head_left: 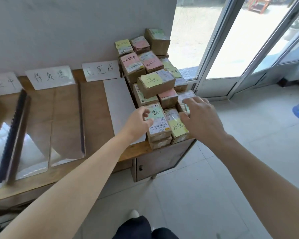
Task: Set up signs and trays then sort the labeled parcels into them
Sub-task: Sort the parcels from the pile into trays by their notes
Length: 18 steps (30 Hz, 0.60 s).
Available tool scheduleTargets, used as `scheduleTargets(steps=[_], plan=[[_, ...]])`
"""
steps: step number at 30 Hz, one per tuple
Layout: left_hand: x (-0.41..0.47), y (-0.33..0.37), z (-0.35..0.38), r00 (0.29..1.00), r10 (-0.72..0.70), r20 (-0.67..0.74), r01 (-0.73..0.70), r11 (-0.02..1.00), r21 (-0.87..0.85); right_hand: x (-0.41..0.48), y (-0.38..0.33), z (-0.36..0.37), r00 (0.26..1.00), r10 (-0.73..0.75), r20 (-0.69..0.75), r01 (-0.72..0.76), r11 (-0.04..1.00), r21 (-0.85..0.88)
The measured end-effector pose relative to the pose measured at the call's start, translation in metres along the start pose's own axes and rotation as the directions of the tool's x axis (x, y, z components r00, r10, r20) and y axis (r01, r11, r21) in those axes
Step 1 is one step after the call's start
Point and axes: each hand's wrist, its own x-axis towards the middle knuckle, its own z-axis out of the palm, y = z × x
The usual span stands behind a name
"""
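Far to the left of the left hand, three paper signs lean against the wall at the back of the counter [136,150]: a partly cut-off left sign [2,83], a middle sign [50,79] and a right sign [100,70], each with handwritten characters. In front of them, also left of that hand, clear trays [66,126] lie side by side on the wood. A pale flat sheet [117,100] lies just left of the hand.

The left hand [138,121] reaches to the near left edge of the parcel pile [154,66]. Its fingers are half curled and its thumb lies on the green-note parcel [158,124]. Whether it actually has hold of that box cannot be told.

Between the two hands sits the yellow-note parcel [178,130], touching the green-note one. Beyond both hands the pile rises in stacked brown boxes bearing pink, yellow and green notes.

The right hand [200,116] hovers with fingers spread and nearly straight, holding nothing, its fingertips [186,100] over a taped parcel [185,94] at the pile's right edge. Right of this hand are the tiled floor [248,135] and a glass door [231,40].
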Motion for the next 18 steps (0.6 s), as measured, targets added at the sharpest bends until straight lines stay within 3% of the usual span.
scheduleTargets(steps=[9, 18], plan=[[0.035, -0.029, 0.041, 0.953, -0.301, 0.044, 0.304, 0.939, -0.162, 0.025, 0.033, 0.041, 0.987, 0.044, 0.156, -0.048, 0.999, 0.018], [0.054, -0.016, 0.064, 0.795, -0.598, 0.104, 0.573, 0.682, -0.456, 0.061, 0.078, 0.052, 0.959, -0.096, 0.266, 0.069, 0.991, 0.111]])
